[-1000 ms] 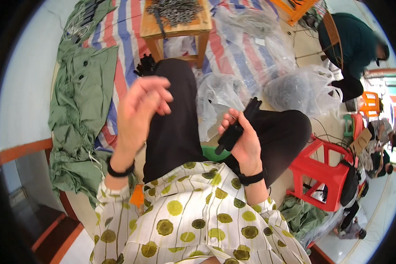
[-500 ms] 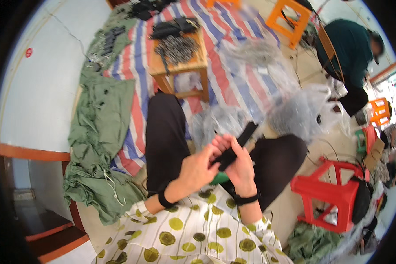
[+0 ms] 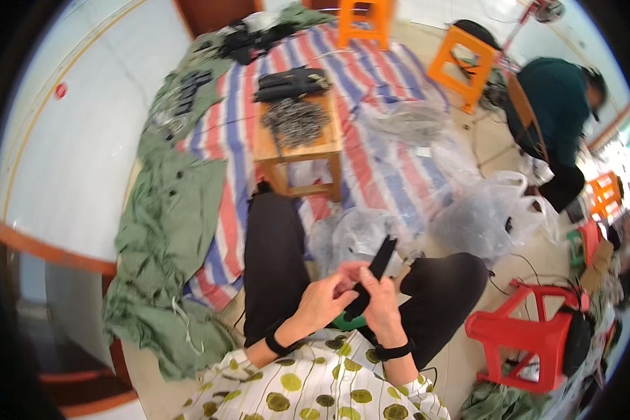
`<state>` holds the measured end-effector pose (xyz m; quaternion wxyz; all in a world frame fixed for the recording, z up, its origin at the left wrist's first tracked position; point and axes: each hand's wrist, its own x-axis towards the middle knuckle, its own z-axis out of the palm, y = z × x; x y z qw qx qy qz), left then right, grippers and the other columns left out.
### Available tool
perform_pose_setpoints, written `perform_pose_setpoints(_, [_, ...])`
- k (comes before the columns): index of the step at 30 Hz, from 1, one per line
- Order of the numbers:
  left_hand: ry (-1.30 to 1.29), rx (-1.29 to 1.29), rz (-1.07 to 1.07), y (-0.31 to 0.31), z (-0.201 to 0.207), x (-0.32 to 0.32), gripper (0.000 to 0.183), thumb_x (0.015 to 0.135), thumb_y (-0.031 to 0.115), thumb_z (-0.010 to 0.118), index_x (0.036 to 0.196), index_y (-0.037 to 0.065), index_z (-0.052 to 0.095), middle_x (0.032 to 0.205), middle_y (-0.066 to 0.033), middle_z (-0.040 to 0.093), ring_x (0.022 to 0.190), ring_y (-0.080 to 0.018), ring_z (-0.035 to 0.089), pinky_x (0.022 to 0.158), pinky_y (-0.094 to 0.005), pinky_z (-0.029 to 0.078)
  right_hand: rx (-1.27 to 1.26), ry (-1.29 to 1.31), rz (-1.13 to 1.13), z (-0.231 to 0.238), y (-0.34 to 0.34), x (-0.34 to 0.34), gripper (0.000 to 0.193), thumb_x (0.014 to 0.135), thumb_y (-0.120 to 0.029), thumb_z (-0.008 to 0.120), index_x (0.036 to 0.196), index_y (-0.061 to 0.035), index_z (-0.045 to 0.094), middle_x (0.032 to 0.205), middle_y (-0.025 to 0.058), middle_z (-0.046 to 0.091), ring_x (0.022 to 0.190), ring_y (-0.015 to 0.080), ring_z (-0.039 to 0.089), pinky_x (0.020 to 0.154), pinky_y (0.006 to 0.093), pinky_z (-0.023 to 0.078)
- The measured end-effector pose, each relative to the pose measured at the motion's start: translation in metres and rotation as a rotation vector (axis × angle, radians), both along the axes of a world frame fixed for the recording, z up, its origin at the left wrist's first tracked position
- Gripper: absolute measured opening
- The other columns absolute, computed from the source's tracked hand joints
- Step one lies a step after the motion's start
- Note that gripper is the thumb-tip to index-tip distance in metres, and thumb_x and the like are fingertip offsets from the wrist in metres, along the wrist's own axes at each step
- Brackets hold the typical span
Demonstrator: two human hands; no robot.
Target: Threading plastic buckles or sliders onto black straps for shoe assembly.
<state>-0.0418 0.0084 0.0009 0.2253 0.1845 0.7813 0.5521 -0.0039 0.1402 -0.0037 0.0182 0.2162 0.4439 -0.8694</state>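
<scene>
Low in view, cut off by the bottom edge, a dotted shirt point(image 3: 308, 388), with a black wristband on each forearm. Just beyond, over the lap, a slim black strip point(image 3: 381, 257), slanted up to the right, its lower part mostly hidden behind fingers. Closed round it, with thumb laid along its side, the right hand point(image 3: 383, 306). Up against it from the other side, the left hand point(image 3: 322, 301), fingers bent and bunched, slightly blurred; impossible to tell from here whether pinching the strip or only touching. Below both, mostly covered, something green point(image 3: 348, 323), too hidden to name. Around these, dark trousers point(image 3: 276, 259) with knees apart, and past them a clear plastic bag point(image 3: 346, 234), contents hard to make out. Off to the right, a red plastic stool point(image 3: 497, 327), partly behind a black object. Farther, on a striped sheet point(image 3: 364, 168), a wooden stool point(image 3: 294, 155) bearing a grey heap point(image 3: 297, 122), individual pieces indistinct, and a black bundle point(image 3: 292, 84). At far right, a bent-over person point(image 3: 556, 101), partly behind a brown board. At the top edge, an orange stool point(image 3: 364, 33), cropped.
</scene>
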Motion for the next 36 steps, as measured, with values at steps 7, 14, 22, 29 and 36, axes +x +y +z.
perform_pose_setpoints(7, [0.032, 0.013, 0.179, -0.023, -0.011, -0.010, 0.014, 0.072, -0.002, 0.063, 0.082, 0.001, 0.055, 0.067, -0.0001, 0.054, 0.058, -0.0068, 0.048, 0.053, -0.0232, 0.041, 0.019, 0.075, 0.132, -0.025, -0.024, -0.019, 0.034, 0.093, -0.028, 0.051, 0.107, 0.0011, 0.060, 0.093, 0.0029, 0.063, 0.087, 0.0118, 0.057, 0.078, 0.0254, 0.045])
perform_pose_setpoints(14, [-0.254, 0.206, 0.084, -0.006, -0.010, -0.003, 0.020, 0.077, -0.006, 0.060, 0.096, -0.003, 0.057, 0.074, 0.0009, 0.055, 0.062, -0.0027, 0.048, 0.056, -0.0160, 0.039, -0.031, 0.027, 0.027, -0.032, -0.002, 0.009, 0.039, 0.093, -0.034, 0.051, 0.109, 0.0008, 0.057, 0.101, 0.0048, 0.059, 0.093, 0.0115, 0.053, 0.079, 0.0266, 0.045])
perform_pose_setpoints(22, [-0.443, 0.409, 0.292, -0.022, 0.020, 0.000, 0.016, 0.084, 0.005, 0.054, 0.099, 0.001, 0.055, 0.076, -0.0007, 0.057, 0.060, -0.0045, 0.047, 0.050, -0.0189, 0.037, -0.089, -0.008, 0.055, -0.010, -0.009, 0.008, 0.035, 0.093, -0.034, 0.050, 0.101, -0.0020, 0.061, 0.090, 0.0050, 0.064, 0.078, 0.0124, 0.059, 0.068, 0.0279, 0.049])
perform_pose_setpoints(29, [-0.526, 0.581, 0.357, -0.043, 0.028, -0.017, 0.023, 0.084, 0.009, 0.060, 0.107, 0.008, 0.055, 0.075, 0.0070, 0.048, 0.064, -0.0007, 0.045, 0.053, -0.0184, 0.039, 0.330, 0.066, -0.175, 0.033, -0.008, 0.011, 0.023, 0.089, -0.018, 0.056, 0.106, -0.0028, 0.059, 0.065, -0.0042, 0.047, 0.054, 0.0038, 0.042, 0.048, 0.0209, 0.033])
perform_pose_setpoints(36, [-0.494, 0.490, 0.225, -0.045, 0.029, -0.015, 0.024, 0.084, 0.005, 0.060, 0.108, 0.005, 0.055, 0.075, 0.0061, 0.051, 0.066, -0.0001, 0.050, 0.053, -0.0140, 0.043, 0.994, 0.267, 0.211, 0.016, -0.035, 0.016, 0.032, 0.074, -0.001, 0.062, 0.105, -0.0028, 0.058, 0.069, 0.0114, 0.045, 0.061, 0.0237, 0.044, 0.059, 0.0301, 0.039])
